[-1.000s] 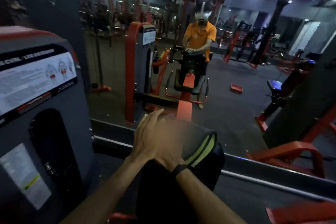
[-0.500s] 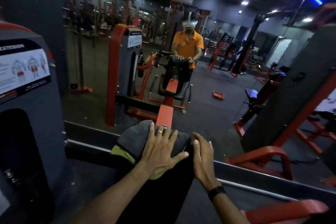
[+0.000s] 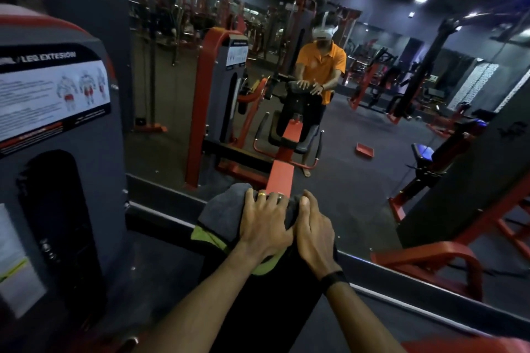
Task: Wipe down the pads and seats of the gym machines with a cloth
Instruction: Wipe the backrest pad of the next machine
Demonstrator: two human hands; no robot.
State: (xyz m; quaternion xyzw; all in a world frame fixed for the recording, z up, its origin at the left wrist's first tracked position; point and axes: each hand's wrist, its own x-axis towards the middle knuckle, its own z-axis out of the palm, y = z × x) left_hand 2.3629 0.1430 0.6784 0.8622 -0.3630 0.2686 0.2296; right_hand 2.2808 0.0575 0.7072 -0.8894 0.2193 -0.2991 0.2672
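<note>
We've got the right hand (image 3: 314, 233) sliding in against the left hand (image 3: 265, 223) now, thumb touching it, at the pad's (image 3: 266, 304) top edge. The left hand's fingers have closed together on the cloth (image 3: 222, 213).

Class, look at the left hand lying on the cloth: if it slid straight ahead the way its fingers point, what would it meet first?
Probably the red bar just beyond the pad's top edge, once the left hand leaves the grey cloth. The mirror lies farther back; depth is uncertain.

grey cloth (image 3: 226, 209) with lime-green edge, black pad (image 3: 258, 309), red machine frame (image 3: 282, 173)
</note>
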